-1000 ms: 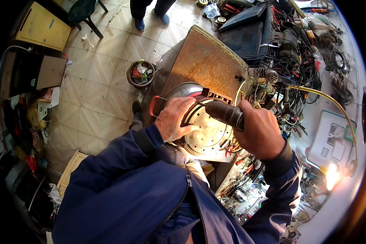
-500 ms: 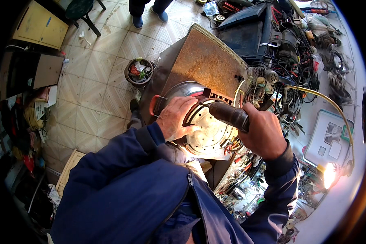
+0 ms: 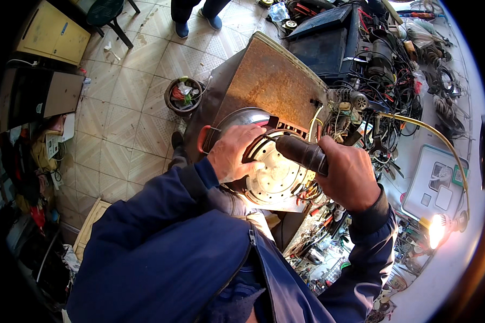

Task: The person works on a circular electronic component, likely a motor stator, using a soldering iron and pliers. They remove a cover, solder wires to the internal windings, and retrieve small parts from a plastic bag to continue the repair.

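A round metal pot lies with its perforated base facing up, lit brightly. Its red side handle juts out at the left. Across the base's left rim lies my left hand, steadying the pot, thumb on the plate and fingers near the far edge. My right hand is wrapped round the rear of a dark, thick-bodied power screwdriver. Its thin bit points left to the base's upper rim, close to my left fingertips. The bit's exact contact point is too small to tell.
Beneath the pot stands a rusty-topped metal cabinet. A waste bin sits on the tiled floor. Tangled cables and tools crowd the right, near a lit lamp and a clear-lidded case. Another person's feet show at the top.
My right hand and the power screwdriver have shifted very slightly to the left. My left hand stays on the pot's rim.
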`<state>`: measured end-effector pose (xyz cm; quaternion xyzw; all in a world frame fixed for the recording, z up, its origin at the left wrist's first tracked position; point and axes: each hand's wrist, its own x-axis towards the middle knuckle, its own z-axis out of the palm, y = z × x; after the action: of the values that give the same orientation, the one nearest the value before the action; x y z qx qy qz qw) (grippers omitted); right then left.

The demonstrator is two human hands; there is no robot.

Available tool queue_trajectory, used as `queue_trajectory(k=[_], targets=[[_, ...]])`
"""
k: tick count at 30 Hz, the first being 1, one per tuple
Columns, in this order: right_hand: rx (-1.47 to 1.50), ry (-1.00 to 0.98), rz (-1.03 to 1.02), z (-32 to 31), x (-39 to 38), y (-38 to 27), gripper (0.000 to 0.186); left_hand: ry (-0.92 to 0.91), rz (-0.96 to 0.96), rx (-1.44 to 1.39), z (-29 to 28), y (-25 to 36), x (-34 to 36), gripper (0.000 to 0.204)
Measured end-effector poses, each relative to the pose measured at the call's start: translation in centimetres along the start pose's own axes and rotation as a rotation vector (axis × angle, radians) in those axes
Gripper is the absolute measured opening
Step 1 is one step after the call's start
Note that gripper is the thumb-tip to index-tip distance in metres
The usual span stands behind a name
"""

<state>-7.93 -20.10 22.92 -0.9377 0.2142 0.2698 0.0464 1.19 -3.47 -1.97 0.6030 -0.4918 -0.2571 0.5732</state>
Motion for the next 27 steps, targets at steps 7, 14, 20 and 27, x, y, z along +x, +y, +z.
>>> queue_trajectory(k=[7,14,20,27], targets=[[-0.003,0.072,-0.081,0.5,-0.6,0.5,0.024,0.058,0.043,-0.046,0.6,-1.0,1.9,0.050],[0.036,0.084,-0.076,0.8,-0.8,0.7,0.024,0.042,0.080,-0.040,0.8,-2.0,2.3,0.037],[0.054,0.097,-0.064,1.1,-1.2,0.9,0.025,0.010,0.056,-0.055,0.6,-1.9,2.6,0.031],[0.258,0.185,-0.011,1.3,-4.1,0.5,0.038,0.047,0.048,-0.006,1.0,-2.0,3.0,0.017]])
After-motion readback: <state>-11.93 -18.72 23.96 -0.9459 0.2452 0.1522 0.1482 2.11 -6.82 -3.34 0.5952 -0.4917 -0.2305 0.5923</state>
